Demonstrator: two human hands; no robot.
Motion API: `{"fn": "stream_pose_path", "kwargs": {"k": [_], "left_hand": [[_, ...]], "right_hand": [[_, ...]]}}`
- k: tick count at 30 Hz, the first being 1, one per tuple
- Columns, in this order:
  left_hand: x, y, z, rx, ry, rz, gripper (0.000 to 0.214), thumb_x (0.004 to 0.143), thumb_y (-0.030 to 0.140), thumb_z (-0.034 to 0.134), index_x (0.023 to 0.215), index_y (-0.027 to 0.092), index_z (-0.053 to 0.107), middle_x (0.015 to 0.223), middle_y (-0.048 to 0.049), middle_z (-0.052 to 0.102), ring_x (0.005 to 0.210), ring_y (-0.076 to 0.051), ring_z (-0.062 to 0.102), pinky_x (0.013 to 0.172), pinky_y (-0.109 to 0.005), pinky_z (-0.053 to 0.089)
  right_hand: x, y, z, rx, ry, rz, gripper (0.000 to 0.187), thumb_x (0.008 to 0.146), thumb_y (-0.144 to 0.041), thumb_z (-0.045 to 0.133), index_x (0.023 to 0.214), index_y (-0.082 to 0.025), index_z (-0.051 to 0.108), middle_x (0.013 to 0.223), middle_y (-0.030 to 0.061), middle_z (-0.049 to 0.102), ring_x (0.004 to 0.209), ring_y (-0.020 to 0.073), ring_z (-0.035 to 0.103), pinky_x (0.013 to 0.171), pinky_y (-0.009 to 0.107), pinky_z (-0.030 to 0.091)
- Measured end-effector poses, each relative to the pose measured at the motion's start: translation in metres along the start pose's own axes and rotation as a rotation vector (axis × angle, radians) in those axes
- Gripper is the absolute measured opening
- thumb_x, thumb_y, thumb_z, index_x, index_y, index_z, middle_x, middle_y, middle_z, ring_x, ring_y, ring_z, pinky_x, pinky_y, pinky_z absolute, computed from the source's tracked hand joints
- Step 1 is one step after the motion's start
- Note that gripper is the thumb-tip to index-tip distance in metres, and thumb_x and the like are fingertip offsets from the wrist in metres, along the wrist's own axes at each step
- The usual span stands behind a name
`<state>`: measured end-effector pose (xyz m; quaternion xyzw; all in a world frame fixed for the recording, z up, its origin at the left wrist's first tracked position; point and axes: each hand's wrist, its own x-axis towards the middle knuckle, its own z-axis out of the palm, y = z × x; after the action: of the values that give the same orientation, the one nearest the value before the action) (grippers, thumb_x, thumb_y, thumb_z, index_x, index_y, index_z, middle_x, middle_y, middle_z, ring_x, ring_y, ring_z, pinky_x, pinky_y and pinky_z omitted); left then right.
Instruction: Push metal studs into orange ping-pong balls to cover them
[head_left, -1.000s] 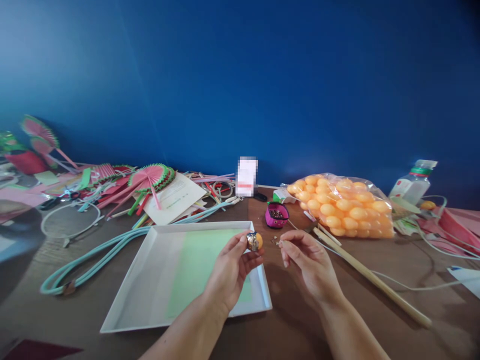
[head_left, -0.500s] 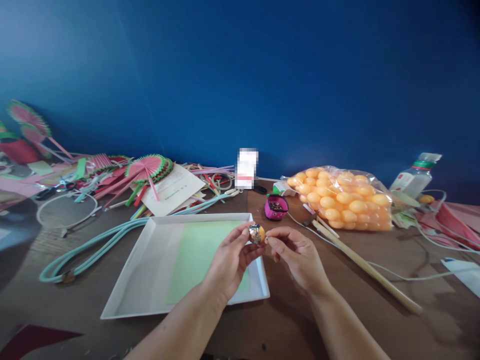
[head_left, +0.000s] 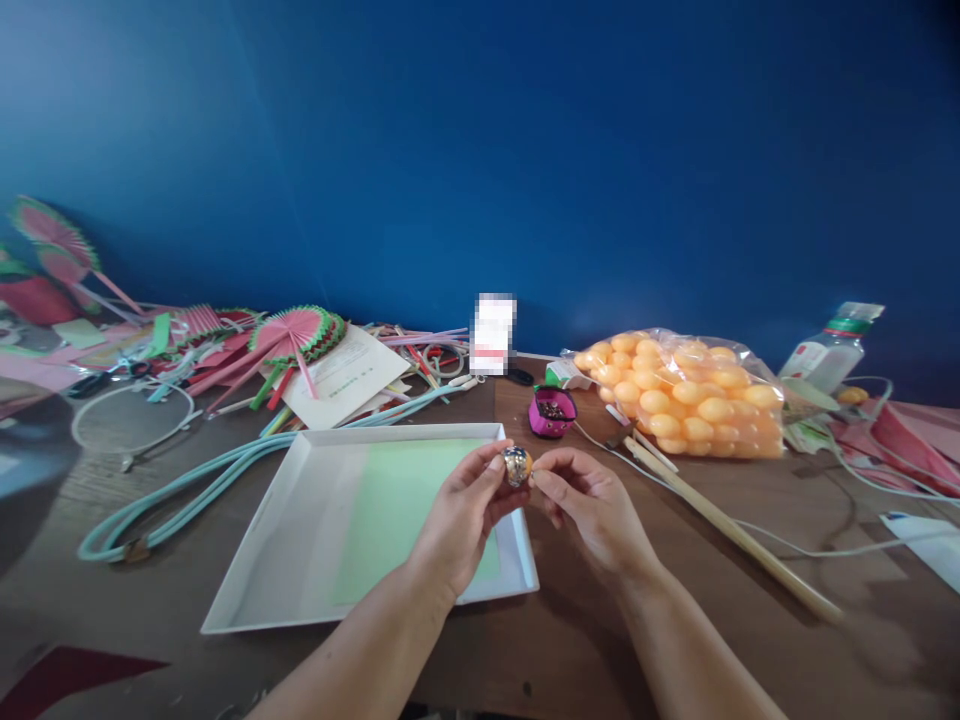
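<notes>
My left hand [head_left: 461,520] pinches a small orange ball [head_left: 517,466] with shiny bits stuck on its near side, just above the right rim of a white square tray [head_left: 285,540]. My right hand [head_left: 589,505] is closed in a pinch, its fingertips pressed against the ball's right side; whatever tiny piece it holds is too small to name. A small magenta cup [head_left: 553,413] with dark beads stands just behind the hands.
A clear bag of orange balls [head_left: 686,395] lies at the back right beside a plastic bottle [head_left: 829,358]. A long wooden stick [head_left: 731,530] and white cable run along the right. Teal cords [head_left: 195,485], paper fans [head_left: 296,335] and straws clutter the left.
My right hand has moved left from a hand's width away until its fingertips touch the ball. The left hand kept the ball nearly still, and the view tilted slightly.
</notes>
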<state>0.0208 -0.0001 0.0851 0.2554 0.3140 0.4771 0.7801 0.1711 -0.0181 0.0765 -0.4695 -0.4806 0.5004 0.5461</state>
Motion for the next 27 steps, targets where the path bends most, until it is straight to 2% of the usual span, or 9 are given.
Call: {"fn": "stream_pose_path", "kwargs": {"k": [8, 16, 21, 27], "left_hand": [[0.0, -0.001, -0.001, 0.058, 0.0, 0.023, 0.033, 0.078, 0.032, 0.066, 0.107, 0.017, 0.061, 0.098, -0.0067, 0.066, 0.085, -0.015, 0.062, 0.085, -0.033, 0.049], [0.0, -0.001, 0.0, 0.066, 0.02, -0.01, 0.036, 0.075, 0.034, 0.07, 0.105, 0.016, 0.063, 0.097, -0.007, 0.066, 0.085, -0.015, 0.062, 0.08, -0.031, 0.051], [0.0, 0.0, 0.0, 0.081, 0.031, -0.035, 0.038, 0.074, 0.036, 0.07, 0.106, 0.016, 0.063, 0.093, -0.0071, 0.066, 0.079, -0.015, 0.063, 0.073, -0.028, 0.051], [0.001, -0.003, -0.001, 0.143, 0.062, -0.032, 0.039, 0.075, 0.038, 0.069, 0.105, 0.014, 0.062, 0.086, -0.0058, 0.066, 0.072, -0.013, 0.062, 0.066, -0.026, 0.051]], "right_hand": [[0.002, -0.003, 0.001, 0.127, 0.001, 0.089, 0.018, 0.074, -0.033, 0.074, 0.079, -0.018, 0.065, 0.055, -0.0039, 0.052, 0.047, 0.0063, 0.04, 0.041, 0.017, 0.034], [0.003, -0.005, -0.004, 0.22, -0.034, 0.241, 0.019, 0.072, -0.033, 0.075, 0.078, -0.019, 0.063, 0.053, -0.0049, 0.049, 0.045, 0.0055, 0.037, 0.04, 0.017, 0.027], [0.004, -0.007, -0.007, 0.279, -0.066, 0.333, 0.021, 0.069, -0.03, 0.078, 0.075, -0.019, 0.061, 0.059, -0.004, 0.054, 0.043, 0.0035, 0.034, 0.039, 0.016, 0.022], [0.005, -0.004, -0.009, 0.345, -0.095, 0.376, 0.021, 0.069, -0.027, 0.078, 0.075, -0.018, 0.061, 0.067, -0.0027, 0.058, 0.045, 0.0026, 0.034, 0.04, 0.016, 0.019]]}}
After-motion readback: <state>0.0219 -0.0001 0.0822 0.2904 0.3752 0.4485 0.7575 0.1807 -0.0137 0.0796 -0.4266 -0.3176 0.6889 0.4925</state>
